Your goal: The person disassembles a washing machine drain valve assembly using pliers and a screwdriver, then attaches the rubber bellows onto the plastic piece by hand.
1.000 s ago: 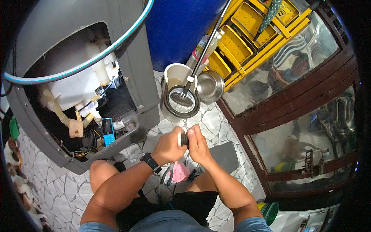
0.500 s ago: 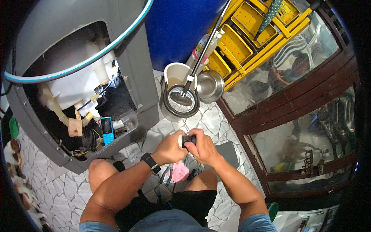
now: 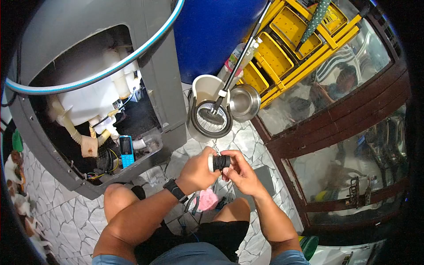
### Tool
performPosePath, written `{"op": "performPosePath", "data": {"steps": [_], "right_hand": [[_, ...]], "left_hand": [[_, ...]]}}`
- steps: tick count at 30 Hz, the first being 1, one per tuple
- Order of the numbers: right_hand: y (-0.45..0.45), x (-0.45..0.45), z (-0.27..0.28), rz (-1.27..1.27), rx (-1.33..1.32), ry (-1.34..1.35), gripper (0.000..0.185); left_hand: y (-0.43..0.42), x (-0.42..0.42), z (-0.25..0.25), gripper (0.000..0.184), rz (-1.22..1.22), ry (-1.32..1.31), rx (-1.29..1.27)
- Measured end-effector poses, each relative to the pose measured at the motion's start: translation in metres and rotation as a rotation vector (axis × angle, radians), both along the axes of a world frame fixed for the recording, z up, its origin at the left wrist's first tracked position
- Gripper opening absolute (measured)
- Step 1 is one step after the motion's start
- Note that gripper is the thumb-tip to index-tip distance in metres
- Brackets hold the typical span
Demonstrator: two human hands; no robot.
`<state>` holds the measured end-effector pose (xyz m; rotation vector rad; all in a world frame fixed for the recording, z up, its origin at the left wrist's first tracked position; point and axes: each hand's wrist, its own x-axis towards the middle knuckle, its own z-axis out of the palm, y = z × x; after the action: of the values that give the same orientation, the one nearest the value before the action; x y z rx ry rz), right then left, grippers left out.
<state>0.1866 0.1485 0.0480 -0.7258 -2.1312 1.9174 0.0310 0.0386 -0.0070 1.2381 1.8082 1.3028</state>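
Observation:
Between my two hands is a short black ribbed cylinder with a white end [image 3: 219, 163], held above the floor over my knees. My left hand [image 3: 198, 170], with a dark watch on its wrist, is closed round the white end at the left. The fingers and thumb of my right hand [image 3: 242, 174] pinch the black part at its right end. Below the hands, on the floor, lies a pink cloth or sponge [image 3: 207, 200] with dark-handled tools [image 3: 192, 204] around it.
An opened grey appliance [image 3: 172, 119] stands at left, showing pale hoses, wires and a blue phone [image 3: 126, 151]. A mop bucket [image 3: 211, 84] with a mop, a metal bowl [image 3: 245, 102], a blue drum [image 3: 212, 39] and a yellow stepladder [image 3: 276, 53] are ahead. Brown-framed glass doors [image 3: 327, 128] are at right.
My right hand has loosened from a closed wrap to a fingertip hold, and more of the black cylinder shows. The whole view has shifted slightly.

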Motion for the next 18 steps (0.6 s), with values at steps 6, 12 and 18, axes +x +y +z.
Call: {"op": "performPosePath", "data": {"steps": [6,12,18], "right_hand": [[-0.007,-0.005,0.006,-0.003,0.430,-0.226,0.029],[0.003,-0.001,-0.003,0.054,0.301,-0.111,0.029],[0.014,0.005,-0.011,-0.066,-0.190,0.032,0.033]], "left_hand": [[-0.005,0.002,0.003,0.048,0.012,0.194,0.008],[-0.006,0.004,0.007,0.050,0.005,0.192,0.012],[-0.006,0.003,0.017,0.049,0.002,0.137,0.035]]}}
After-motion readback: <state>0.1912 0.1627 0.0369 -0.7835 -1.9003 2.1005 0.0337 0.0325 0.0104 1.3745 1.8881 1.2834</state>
